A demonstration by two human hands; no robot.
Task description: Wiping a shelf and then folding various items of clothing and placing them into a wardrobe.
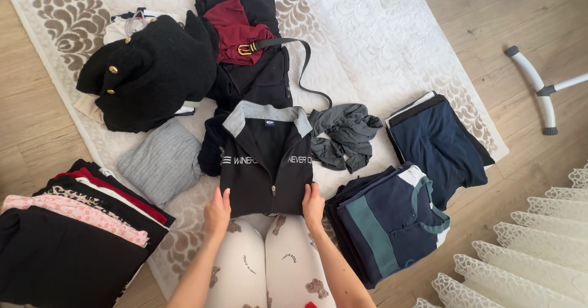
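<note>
Both of our hands grip the near edge of the black zip jacket (267, 161): our left hand (217, 212) closes on its near left corner and our right hand (313, 206) closes on its near right corner, fingers curled on the cloth. This jacket lies flat on the pale patterned rug (343, 32), just beyond our knees in white printed leggings (266, 265), with its grey collar on the far side and the zip closed in the middle.

To the right of the jacket, touching it or almost, we see a crumpled grey garment (346, 133). Near right lies a folded navy top with a green stripe (392, 222), and farther right a folded dark blue pile (438, 142). To the left lies a folded grey ribbed piece (162, 161), and at the near left a stack of folded clothes (79, 234). Far left rests a black fuzzy coat with gold buttons (150, 72), and beside it a dark red garment with a black belt (236, 29).
</note>
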